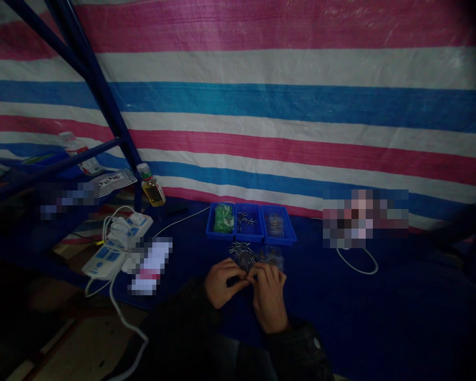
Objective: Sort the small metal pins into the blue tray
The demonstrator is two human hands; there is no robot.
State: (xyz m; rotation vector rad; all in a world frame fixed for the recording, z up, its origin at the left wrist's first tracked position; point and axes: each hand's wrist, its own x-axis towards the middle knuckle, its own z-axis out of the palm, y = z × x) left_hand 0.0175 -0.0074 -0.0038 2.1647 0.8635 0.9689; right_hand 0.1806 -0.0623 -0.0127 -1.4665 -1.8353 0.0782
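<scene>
My left hand (224, 282) and my right hand (268, 295) meet fingertip to fingertip low in the middle of the view. Both are closed in a pinch, and whatever sits between the fingers is too small to make out. Just beyond them lies a loose pile of thin metal pins (243, 253). A clear plastic bag (275, 256) with small parts rests beside the pile, past my right hand. Behind these stands a blue tray (249, 237) with three compartments: a green bag (223, 218) at left, more metal pins (246, 219) in the middle, small parts (276, 225) at right.
At left, a white power strip (106, 258) with plugs and cables lies near a blurred-out bright panel (151, 266). A bottle of yellow liquid (151, 185) stands by a blue metal frame (103, 98). A white cable loop (359, 269) lies at right. Striped sheeting (262, 106) hangs behind.
</scene>
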